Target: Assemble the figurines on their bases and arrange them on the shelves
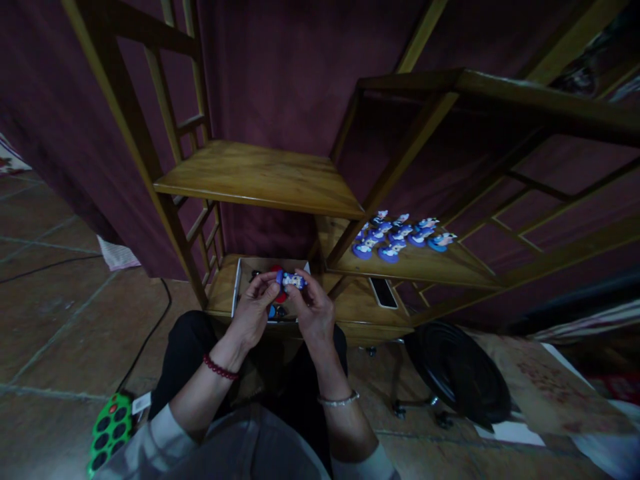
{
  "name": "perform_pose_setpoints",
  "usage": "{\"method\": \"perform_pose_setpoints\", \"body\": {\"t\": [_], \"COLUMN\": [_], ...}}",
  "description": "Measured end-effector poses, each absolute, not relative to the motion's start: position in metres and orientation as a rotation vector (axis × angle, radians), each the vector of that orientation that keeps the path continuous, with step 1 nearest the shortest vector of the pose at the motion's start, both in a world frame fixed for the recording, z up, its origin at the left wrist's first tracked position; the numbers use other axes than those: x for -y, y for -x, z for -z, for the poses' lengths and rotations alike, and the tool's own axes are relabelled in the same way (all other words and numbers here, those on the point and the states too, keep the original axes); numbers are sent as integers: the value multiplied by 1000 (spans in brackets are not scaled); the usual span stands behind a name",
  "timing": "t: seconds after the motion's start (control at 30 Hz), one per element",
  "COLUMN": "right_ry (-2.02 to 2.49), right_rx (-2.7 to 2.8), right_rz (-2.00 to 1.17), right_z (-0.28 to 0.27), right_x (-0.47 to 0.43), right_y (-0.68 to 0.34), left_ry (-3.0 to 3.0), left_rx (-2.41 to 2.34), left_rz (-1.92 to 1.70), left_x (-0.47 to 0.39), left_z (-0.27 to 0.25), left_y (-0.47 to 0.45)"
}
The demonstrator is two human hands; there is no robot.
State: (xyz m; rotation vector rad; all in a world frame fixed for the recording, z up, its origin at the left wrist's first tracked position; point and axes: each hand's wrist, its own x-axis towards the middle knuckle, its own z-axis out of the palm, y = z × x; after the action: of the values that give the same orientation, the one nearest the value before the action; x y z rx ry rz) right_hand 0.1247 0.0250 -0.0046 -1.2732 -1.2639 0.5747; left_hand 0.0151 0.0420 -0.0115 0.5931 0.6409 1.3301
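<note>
Between my two hands a small purple-and-white figurine (292,281) lies on its side above a white box. My left hand (254,308) pinches its round purple base end. The fingers of my right hand (314,311) close on the other end. Below them the open white box (237,283) sits on the lowest shelf, with red, blue and dark small pieces inside, partly hidden by my hands. To the right, several similar figurines (391,250) on purple or blue bases stand grouped on a shelf.
A wooden shelf unit (260,170) with upright posts rises in front of me. A phone (383,293) lies on the lower board at right. A black round stool (457,380) on casters stands right. On the floor at left is a green power strip (111,430) with a black cable.
</note>
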Motion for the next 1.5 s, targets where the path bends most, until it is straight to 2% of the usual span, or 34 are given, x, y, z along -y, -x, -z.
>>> {"method": "perform_pose_setpoints", "body": {"t": [0.57,1.5], "right_ry": [1209,1229], "right_rx": [1448,1533], "right_rz": [-351,-490], "right_z": [3,-2], "right_x": [-22,-21], "right_y": [-138,-150], "left_ry": [-414,-551], "left_rx": [-649,-584], "left_rz": [-1273,-1169], "left_x": [-42,-45], "left_z": [7,9], "left_y": [-25,-18]}}
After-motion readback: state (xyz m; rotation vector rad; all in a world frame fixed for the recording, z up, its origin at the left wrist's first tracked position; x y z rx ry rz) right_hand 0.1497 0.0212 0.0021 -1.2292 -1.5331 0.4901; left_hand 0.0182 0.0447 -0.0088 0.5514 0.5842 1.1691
